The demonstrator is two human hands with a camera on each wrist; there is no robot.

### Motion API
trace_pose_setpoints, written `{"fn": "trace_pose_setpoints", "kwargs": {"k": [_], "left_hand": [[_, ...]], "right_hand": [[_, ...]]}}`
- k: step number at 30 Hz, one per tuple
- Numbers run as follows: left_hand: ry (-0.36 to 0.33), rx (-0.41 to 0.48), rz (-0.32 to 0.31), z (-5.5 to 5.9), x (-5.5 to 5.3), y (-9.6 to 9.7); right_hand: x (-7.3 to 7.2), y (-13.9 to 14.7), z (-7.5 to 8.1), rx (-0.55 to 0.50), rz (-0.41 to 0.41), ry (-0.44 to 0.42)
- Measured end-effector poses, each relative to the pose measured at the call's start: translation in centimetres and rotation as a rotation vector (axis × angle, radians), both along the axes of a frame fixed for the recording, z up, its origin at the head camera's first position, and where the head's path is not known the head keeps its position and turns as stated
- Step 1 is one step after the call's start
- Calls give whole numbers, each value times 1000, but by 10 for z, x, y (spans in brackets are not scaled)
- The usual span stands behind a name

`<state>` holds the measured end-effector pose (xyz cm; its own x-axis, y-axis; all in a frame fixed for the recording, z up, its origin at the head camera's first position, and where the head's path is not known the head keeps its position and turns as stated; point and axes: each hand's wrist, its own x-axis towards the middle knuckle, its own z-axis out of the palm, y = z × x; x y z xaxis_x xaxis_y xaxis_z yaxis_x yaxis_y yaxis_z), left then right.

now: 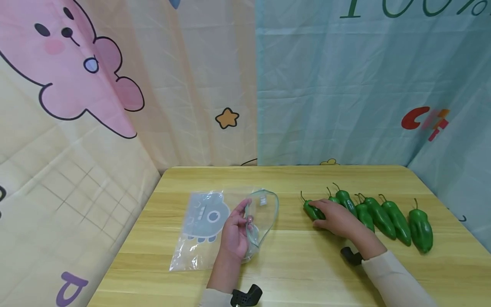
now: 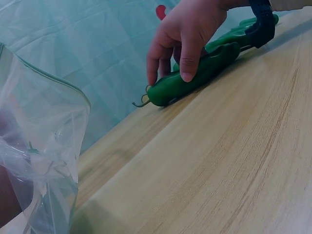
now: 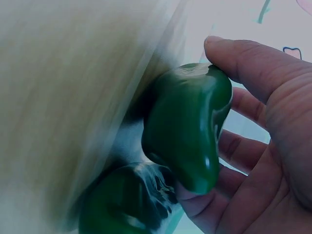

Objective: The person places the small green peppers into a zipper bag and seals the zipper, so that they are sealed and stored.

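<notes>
On the left of the table lies a clear zip bag [image 1: 209, 215] with a blue-grey cartoon print, its mouth spread toward the right. My left hand [image 1: 235, 234] holds the bag by its mouth, fingers curled at the rim. In the left wrist view the bag's film hides most of that hand. My right hand [image 1: 337, 219] grips the leftmost green pepper [image 1: 311, 211], thumb on one side and fingers on the other. That pepper [image 3: 187, 117] fills the middle of the right wrist view, close above the tabletop. A neighbouring pepper [image 3: 114, 204] shows below it.
Several more green peppers lie in a row to the right, among them a thick one [image 1: 420, 230] at the far end. Patterned curtains [image 1: 333, 94] hang behind the wooden table [image 1: 295, 273] and at its sides. Each wrist carries a black camera mount [image 1: 246, 295].
</notes>
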<state>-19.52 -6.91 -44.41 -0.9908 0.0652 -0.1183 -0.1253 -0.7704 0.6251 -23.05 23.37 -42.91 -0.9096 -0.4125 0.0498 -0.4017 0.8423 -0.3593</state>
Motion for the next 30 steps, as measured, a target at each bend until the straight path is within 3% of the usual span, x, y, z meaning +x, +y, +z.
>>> {"fn": "trace_pose_setpoints", "kwargs": {"k": [15, 30], "left_hand": [[-2, 0, -1, -1, 1, 0], [-12, -11, -11, -2, -1, 2]], "right_hand": [[-2, -1, 2, -17, 7, -11], [-3, -6, 1, -115, 50, -3]]}}
